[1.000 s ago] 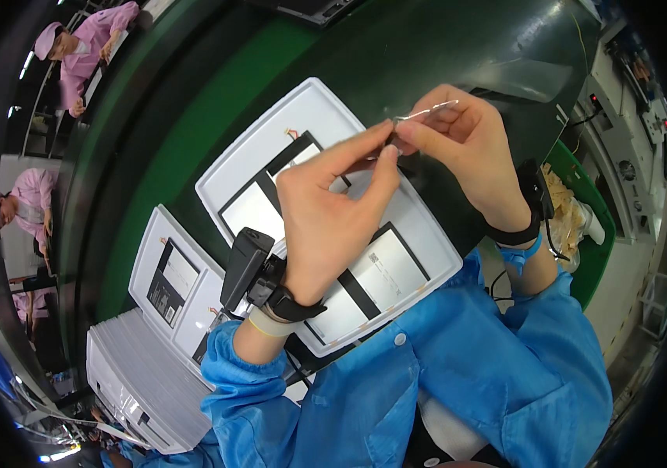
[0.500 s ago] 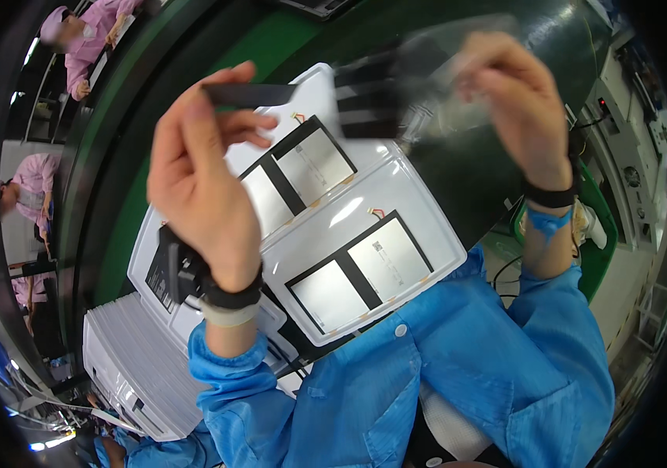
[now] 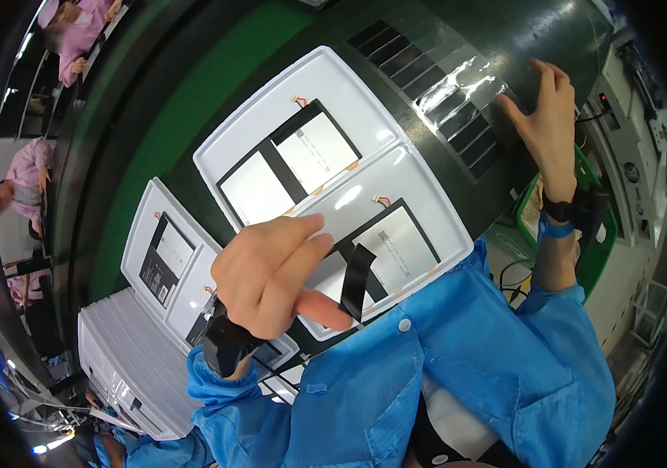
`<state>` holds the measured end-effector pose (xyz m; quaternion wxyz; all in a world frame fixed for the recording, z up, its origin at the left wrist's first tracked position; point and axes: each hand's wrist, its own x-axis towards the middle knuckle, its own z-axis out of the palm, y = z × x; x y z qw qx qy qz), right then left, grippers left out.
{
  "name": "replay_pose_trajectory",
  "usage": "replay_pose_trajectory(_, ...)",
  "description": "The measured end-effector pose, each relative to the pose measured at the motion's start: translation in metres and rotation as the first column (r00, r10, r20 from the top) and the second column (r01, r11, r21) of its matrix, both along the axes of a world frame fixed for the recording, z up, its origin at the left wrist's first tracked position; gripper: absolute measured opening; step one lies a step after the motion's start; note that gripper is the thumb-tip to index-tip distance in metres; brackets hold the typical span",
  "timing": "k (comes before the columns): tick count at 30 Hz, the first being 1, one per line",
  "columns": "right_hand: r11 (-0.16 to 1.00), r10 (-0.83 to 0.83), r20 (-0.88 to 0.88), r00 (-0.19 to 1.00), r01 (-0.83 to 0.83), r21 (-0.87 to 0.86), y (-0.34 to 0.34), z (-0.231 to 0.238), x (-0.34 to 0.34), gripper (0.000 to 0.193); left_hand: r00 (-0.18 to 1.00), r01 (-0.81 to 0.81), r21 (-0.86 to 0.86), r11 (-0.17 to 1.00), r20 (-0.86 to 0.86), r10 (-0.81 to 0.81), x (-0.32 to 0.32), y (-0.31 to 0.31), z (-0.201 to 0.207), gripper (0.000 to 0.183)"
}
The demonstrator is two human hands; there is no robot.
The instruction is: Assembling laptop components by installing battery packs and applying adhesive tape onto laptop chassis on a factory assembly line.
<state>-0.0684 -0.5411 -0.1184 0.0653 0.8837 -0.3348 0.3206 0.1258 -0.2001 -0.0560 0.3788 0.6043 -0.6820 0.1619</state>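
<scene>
A black adhesive strip [image 3: 358, 279] hangs from the fingertips of my left hand [image 3: 267, 273], which is closed on one end of it. The strip is over a flat silver-and-black battery pack [image 3: 393, 248] with a short coloured lead, lying in the near white tray [image 3: 450, 234]. My left hand hides part of that pack. A second such pack [image 3: 316, 154] lies in the adjoining tray section [image 3: 248, 125]. My right hand [image 3: 548, 129] is open and holds nothing, fingers apart, beside a clear sheet [image 3: 466, 82] carrying several black strips [image 3: 404, 58].
Another white tray [image 3: 142, 234] with packs sits at the left, beside a tall stack of white trays [image 3: 127, 363]. A green bin [image 3: 595, 257] stands at the right. People in pink work at the far left [image 3: 84, 31].
The clear sheet with strips has left my right hand and now lies on the table. My left hand has come down and nearer with the strip. My right hand has opened.
</scene>
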Motion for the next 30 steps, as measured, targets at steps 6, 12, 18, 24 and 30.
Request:
replay_pose_trajectory(6,-0.201,0.523,0.577,0.627,-0.567,0.799,0.129,0.057,0.022,0.033,0.994,0.02,-0.089,0.996,0.105,-0.011,-0.013,-0.006,0.0,0.066)
replay_pose_trajectory(12,-0.486,0.313,0.47,0.825,-0.286,0.826,0.143,0.048,0.022,0.017,0.976,-0.104,0.165,0.981,0.206,0.069,-0.013,0.028,-0.02,0.057)
replay_pose_trajectory(18,-0.084,0.208,0.436,0.876,-0.428,0.9,0.169,0.025,0.022,0.02,0.973,-0.169,0.374,0.912,0.209,0.094,-0.035,0.028,-0.054,0.037)
replay_pose_trajectory(24,0.122,0.185,0.282,0.941,-0.307,0.944,0.183,0.024,0.027,0.02,0.976,-0.187,0.285,0.94,0.166,0.144,-0.033,0.031,-0.063,0.023)
replay_pose_trajectory(30,0.182,0.254,0.292,0.922,-0.343,0.922,0.183,0.026,0.027,0.016,0.977,-0.186,0.302,0.935,0.16,0.143,-0.033,0.032,-0.065,0.024)
